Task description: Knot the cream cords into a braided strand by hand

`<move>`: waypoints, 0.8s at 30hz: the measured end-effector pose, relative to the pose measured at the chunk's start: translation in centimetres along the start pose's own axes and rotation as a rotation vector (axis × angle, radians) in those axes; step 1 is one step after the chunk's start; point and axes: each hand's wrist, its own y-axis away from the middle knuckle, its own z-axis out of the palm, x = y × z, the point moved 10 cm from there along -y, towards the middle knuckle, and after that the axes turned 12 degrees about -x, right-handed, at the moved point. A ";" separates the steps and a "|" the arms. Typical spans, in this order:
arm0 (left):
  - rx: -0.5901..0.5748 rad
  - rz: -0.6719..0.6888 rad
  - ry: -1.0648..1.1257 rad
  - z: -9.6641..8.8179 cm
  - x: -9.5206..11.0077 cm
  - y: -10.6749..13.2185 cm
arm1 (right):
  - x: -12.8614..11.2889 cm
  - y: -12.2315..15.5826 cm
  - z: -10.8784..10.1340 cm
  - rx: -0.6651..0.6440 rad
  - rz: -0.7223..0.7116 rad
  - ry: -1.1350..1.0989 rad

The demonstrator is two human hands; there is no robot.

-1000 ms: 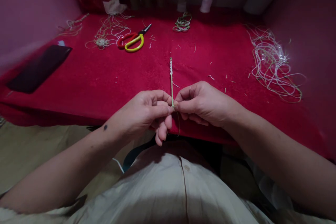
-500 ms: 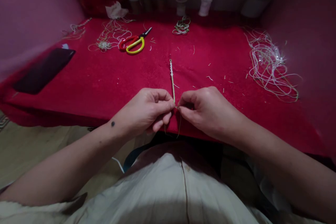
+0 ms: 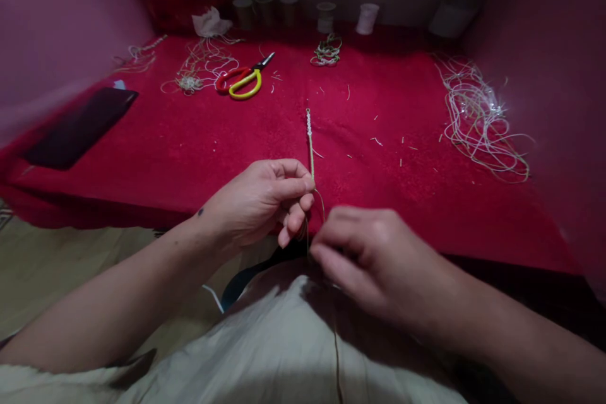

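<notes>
A narrow knotted cord strip (image 3: 311, 150), white and beaded-looking at its far end and pale green nearer me, lies straight on the red cloth. My left hand (image 3: 279, 196) pinches its near end between thumb and index finger, the other fingers loosely curled. From that pinch a thin olive cord (image 3: 322, 202) bends down towards my right hand (image 3: 362, 252). At the table's near edge, the right thumb and index finger are closed on the thin cord; the hand is slightly blurred. The exact grip point is partly hidden by the fingers.
Scissors (image 3: 245, 79) with red and yellow handles lie beyond my left hand. Tangled cords (image 3: 478, 120) lie at the right, more cords (image 3: 192, 79) at the left. A dark flat case (image 3: 83, 126) rests far left. Cord spools (image 3: 367, 19) stand at the back.
My right hand has moved down and towards me, away from the left fingertips, with the thin cord drawn along. My left hand keeps its pinch almost in place.
</notes>
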 end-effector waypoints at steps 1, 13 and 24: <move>-0.007 0.005 0.005 0.0 0.0 0.0 | 0.6 0.1 -1.5 0.121 0.022 -0.088; -0.025 0.022 -0.015 0.0 0.1 0.1 | 4.8 1.1 -5.9 0.172 0.231 -0.075; -0.068 0.040 -0.046 0.4 -0.1 -0.1 | 2.0 -1.9 -3.4 0.199 0.113 -0.074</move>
